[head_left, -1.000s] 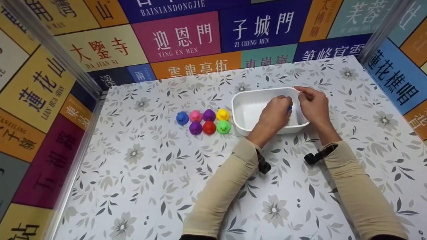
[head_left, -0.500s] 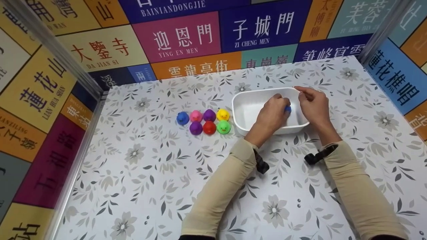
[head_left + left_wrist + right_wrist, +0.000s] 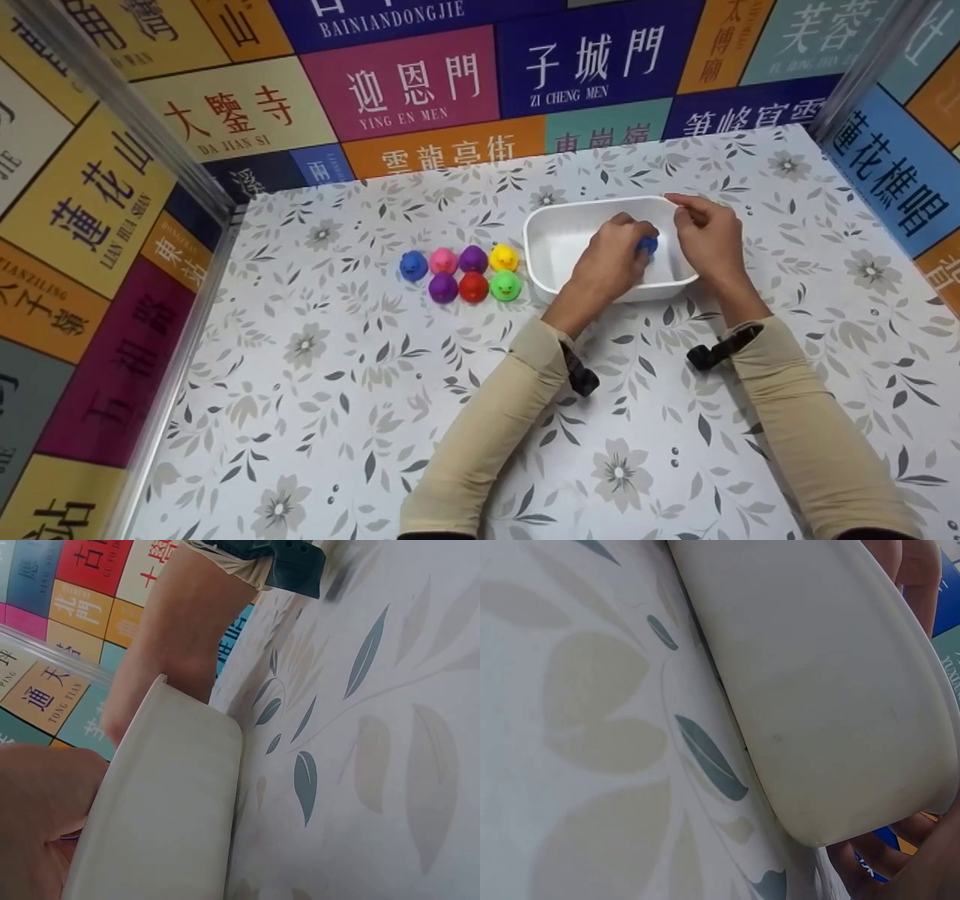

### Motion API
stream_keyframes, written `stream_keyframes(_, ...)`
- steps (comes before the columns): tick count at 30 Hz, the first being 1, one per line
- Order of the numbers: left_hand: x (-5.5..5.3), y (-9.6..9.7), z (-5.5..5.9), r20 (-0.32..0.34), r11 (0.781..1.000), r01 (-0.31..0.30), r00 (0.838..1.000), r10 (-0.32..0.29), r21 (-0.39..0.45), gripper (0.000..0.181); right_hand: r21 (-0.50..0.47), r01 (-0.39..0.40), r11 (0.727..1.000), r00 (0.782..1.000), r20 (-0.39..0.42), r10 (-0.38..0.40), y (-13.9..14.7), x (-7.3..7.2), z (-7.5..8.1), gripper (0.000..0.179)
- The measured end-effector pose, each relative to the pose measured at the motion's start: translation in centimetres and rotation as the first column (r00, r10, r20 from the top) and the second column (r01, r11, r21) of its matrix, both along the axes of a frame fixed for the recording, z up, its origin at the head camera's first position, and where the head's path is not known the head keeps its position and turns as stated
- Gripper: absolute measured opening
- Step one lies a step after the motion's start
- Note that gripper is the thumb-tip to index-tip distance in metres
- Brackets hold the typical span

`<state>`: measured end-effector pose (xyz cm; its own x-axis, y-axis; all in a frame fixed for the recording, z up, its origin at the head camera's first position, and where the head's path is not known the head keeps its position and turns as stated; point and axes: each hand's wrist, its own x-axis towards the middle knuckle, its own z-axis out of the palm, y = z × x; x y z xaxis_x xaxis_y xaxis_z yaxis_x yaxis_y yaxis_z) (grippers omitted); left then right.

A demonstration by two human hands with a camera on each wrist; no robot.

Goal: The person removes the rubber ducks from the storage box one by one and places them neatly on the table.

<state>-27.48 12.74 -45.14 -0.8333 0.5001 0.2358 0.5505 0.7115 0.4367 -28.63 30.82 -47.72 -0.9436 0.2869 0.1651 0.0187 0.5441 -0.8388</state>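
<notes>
My left hand (image 3: 611, 255) reaches into a white plastic box (image 3: 555, 247) and pinches a small blue toy duck (image 3: 649, 244), partly hidden behind the fingers. At the box's right end, my right hand (image 3: 709, 232) holds the rim between thumb and fingers. In the left wrist view, the near wall of the box (image 3: 165, 787) hides most of the left hand (image 3: 37, 817). The right wrist view has the right hand (image 3: 922, 862) at the box's end.
Left of the box, toy ducks stand in two rows: blue (image 3: 413, 265), pink (image 3: 443, 261), purple (image 3: 473, 259) and yellow (image 3: 504, 257) behind; purple (image 3: 442, 288), red (image 3: 473, 286) and green (image 3: 505, 286) in front. A floral cloth (image 3: 360, 420) covers the table; printed panels (image 3: 420, 82) wall it in.
My left hand has shifted slightly left inside the box, and more of the blue toy duck shows beside the fingers. The right hand stays on the rim; the ducks outside stand as before.
</notes>
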Motion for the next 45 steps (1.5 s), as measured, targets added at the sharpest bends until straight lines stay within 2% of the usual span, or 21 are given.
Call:
stream_keyframes(5,0.5,-0.7,0.2,-0.021,0.996,0.015,1.0,-0.013,0.091,0.026,-0.02,-0.013,1.0,1.0,-0.018,0.013,0.0,0.0,0.0,0.035)
stream_keyframes(12,1.0,-2.4,0.4,-0.052,0.974,0.046,0.998,-0.036,0.222,0.024,-0.023,-0.022,0.999,1.0,0.012,0.022,0.1,0.0,0.1,0.036)
stream_keyframes(16,1.1,-3.5,0.2,-0.074,0.959,0.066,0.996,-0.048,0.275,0.024,-0.018,-0.017,1.0,1.0,0.022,0.017,0.1,0.0,0.1,0.036)
stream_keyframes(21,1.2,-4.5,-0.4,-0.063,0.936,0.076,0.996,-0.058,0.343,0.02,-0.006,-0.01,1.0,1.0,0.025,0.01,0.2,0.1,0.2,0.036)
stream_keyframes(25,1.3,-4.9,-0.5,-0.083,0.928,0.093,0.994,-0.067,0.361,0.02,-0.002,-0.009,1.0,0.999,0.032,0.009,0.3,0.1,0.2,0.037)
stream_keyframes(33,1.7,-6.6,0.0,-0.105,0.897,0.124,0.991,-0.088,0.424,0.028,-0.015,-0.012,1.0,1.0,0.006,0.012,0.1,0.2,-0.1,0.037)
stream_keyframes(45,1.5,-10.1,0.3,-0.152,0.888,0.123,0.986,-0.06,0.444,0.027,-0.03,-0.012,0.999,1.0,0.028,0.013,0.2,0.1,0.0,0.038)
